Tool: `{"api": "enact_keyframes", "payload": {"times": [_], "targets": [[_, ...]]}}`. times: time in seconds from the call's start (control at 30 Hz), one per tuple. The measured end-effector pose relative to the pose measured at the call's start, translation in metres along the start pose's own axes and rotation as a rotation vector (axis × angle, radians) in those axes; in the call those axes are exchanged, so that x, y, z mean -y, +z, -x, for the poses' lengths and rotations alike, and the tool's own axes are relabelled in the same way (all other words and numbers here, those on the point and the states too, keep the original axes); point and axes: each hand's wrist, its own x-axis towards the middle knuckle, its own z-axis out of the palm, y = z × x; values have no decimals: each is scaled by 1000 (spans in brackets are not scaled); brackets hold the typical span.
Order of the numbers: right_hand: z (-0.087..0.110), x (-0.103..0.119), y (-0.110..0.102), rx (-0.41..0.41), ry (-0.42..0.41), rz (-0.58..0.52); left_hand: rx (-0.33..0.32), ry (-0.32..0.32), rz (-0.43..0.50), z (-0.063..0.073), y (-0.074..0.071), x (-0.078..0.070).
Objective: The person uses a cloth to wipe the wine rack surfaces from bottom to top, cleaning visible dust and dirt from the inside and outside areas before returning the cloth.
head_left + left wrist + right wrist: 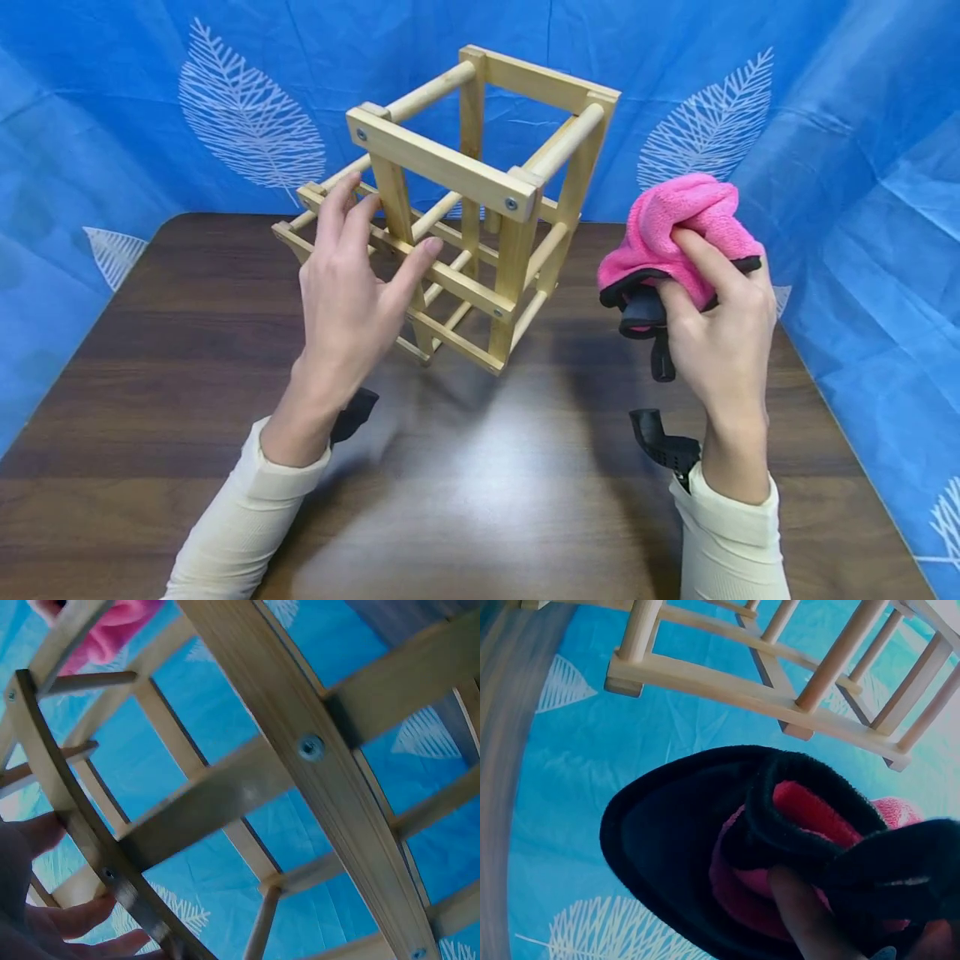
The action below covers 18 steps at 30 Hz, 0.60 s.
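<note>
A light wooden rack [450,167] of slats and round rods stands tilted in the middle of the head view. My left hand [348,283] grips one of its middle slats, thumb on the near side and fingers beyond. In the left wrist view, the fingertips [82,916] touch a slat with screws. To the right of the rack, my right hand [720,321] pinches a bunched pink cloth [678,221] with black edging. The right wrist view shows the cloth's dark underside [675,825] and folded pink inside. The cloth and rack are apart.
Both hands are over a dark brown wooden table [480,500]. Blue sheeting [397,33] with white leaf prints hangs behind and at both sides. Black mounts [663,442] sit at the wrists, against cream sleeves [240,508].
</note>
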Motion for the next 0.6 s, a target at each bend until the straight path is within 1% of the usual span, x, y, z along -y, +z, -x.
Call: {"api": "enact_keyframes", "payload": {"times": [0.1, 0.17, 0.23, 0.43, 0.6], "targets": [[-2, 2, 2, -15, -39, -23, 15, -10, 32, -1, -4, 4], [-3, 5, 2, -36, -65, -48, 28, -9, 78, -3, -6, 9], [-4, 10, 3, -73, -71, -88, 45, -4, 138, -4, -8, 14], [-5, 30, 0, -199, -64, -179, 91, 5, 376, -8, -5, 28], [-5, 43, 0, -281, -64, -226, 93, 23, 578, -11, 2, 37]]}}
